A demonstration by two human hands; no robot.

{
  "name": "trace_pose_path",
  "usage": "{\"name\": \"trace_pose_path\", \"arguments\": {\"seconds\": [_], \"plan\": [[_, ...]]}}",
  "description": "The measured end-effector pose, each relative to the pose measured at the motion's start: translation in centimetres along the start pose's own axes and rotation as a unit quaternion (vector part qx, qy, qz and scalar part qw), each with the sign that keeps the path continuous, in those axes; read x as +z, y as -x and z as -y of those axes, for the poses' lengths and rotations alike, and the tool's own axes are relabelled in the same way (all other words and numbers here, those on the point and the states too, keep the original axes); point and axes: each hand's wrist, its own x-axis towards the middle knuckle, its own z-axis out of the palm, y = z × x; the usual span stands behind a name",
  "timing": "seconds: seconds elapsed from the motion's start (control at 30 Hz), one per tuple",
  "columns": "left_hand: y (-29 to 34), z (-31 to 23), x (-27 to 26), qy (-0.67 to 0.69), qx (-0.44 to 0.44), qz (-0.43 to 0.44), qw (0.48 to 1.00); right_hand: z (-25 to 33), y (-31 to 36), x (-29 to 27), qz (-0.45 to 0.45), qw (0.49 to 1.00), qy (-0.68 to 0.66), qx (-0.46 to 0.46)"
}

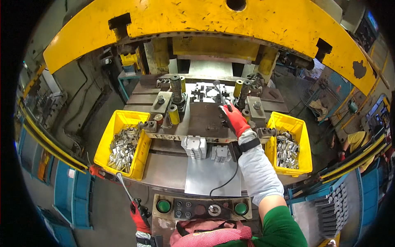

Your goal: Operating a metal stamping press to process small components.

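Rod (125, 187) in L hand (140, 215); R hand (233, 119) w/ tool (222, 98) nr die (205, 117).

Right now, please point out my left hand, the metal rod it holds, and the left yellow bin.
Left hand (140, 215): head view, middle of the glove.
Metal rod (126, 188): head view, middle of its shaft.
Left yellow bin (142, 158): head view, its right wall.

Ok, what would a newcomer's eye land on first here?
Probably the broad, scuffed yellow metal beam across the top. Next, two yellow plastic bins of small silvery metal parts, left and right of centre. Then the red-gloved right hand near the centre, holding a thin metal tool.
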Motion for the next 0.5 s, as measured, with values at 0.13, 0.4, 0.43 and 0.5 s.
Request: {"name": "trace_pose_path", "arguments": {"seconds": [0.13,0.4,0.43,0.5], "plan": [[0.3,0.7,-0.2,0.016,0.004,0.025,1.000,0.4,-0.9,1.6,-0.009,0.993,0.112,0.026],[0.1,2.6,-2.7,0.011,-0.020,-0.066,0.998,1.9,0.6,1.8,-0.071,0.997,0.014,-0.009],[0.2,2.6,-2.9,0.012,-0.026,-0.062,0.998,1.4,0.2,1.4,-0.065,0.998,0.014,-0.014],[0.2,2.3,-3.2,0.014,-0.037,-0.055,0.998,0.2,-0.6,0.3,0.008,1.000,-0.019,0.019]]}}
